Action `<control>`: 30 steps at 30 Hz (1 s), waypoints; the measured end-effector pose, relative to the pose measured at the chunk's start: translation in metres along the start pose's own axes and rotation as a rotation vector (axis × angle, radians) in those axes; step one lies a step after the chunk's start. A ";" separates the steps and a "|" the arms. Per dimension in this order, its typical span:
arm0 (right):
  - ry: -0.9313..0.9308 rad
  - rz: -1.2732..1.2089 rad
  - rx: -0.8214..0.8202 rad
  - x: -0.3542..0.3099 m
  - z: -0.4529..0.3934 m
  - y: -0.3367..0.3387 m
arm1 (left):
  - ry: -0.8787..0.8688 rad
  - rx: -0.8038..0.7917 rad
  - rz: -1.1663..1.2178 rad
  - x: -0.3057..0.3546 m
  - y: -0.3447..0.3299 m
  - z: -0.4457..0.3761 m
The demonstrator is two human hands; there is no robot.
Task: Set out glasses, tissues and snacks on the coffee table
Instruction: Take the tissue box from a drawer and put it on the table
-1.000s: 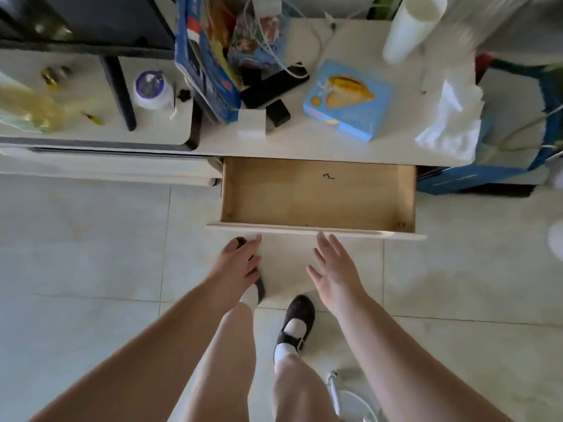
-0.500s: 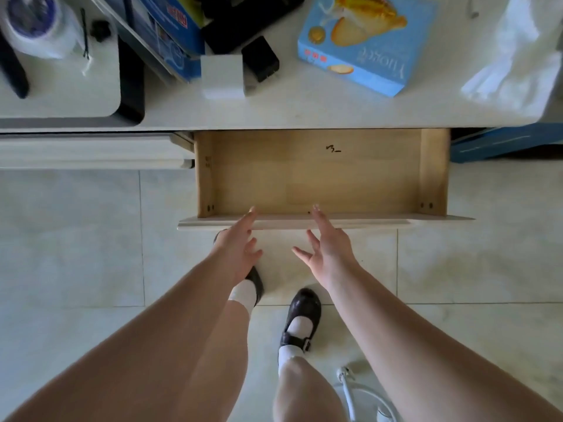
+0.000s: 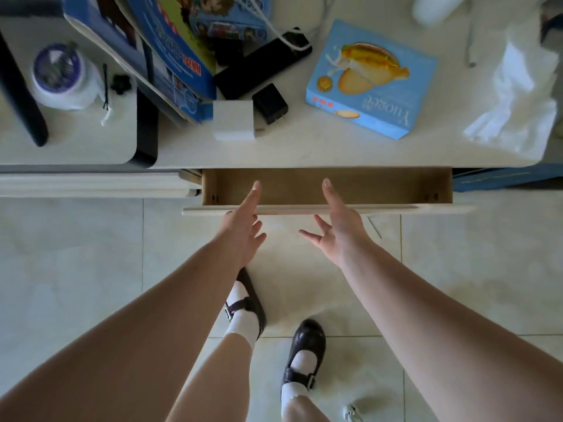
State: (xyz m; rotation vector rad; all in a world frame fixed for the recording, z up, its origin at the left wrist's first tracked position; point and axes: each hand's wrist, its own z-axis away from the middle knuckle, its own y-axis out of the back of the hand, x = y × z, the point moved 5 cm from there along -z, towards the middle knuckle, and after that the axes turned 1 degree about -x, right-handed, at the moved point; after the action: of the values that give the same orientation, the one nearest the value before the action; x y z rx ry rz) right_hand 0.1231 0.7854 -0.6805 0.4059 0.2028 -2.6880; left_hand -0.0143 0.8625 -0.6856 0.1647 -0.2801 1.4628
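Hands flat, fingers straight: my left hand (image 3: 243, 226) and right hand (image 3: 338, 226) press the pale wooden drawer (image 3: 329, 208) front. I judge it closing; above it lies the blue snack box (image 3: 373, 83), next to grasp.

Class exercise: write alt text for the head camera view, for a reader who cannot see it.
Both hands, left hand and right hand, reach open-fingered over the front edge of a nearly shut wooden drawer. Above it, a blue snack box lies on the white table.
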 end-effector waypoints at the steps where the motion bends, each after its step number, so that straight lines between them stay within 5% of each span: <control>1: 0.004 0.018 0.003 -0.006 -0.001 -0.004 | -0.004 -0.014 -0.009 0.007 -0.002 -0.002; 17: 0.082 0.129 0.080 -0.045 -0.024 -0.040 | -0.085 0.031 -0.059 0.052 -0.012 -0.026; 30: 0.095 -0.032 0.095 -0.040 -0.029 -0.042 | -0.098 -0.001 0.009 0.045 -0.017 -0.027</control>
State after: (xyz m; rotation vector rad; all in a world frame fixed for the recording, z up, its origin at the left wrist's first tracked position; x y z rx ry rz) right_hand 0.1481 0.8440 -0.6917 0.5640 0.1105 -2.7196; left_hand 0.0086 0.9117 -0.6977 0.2350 -0.3609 1.4659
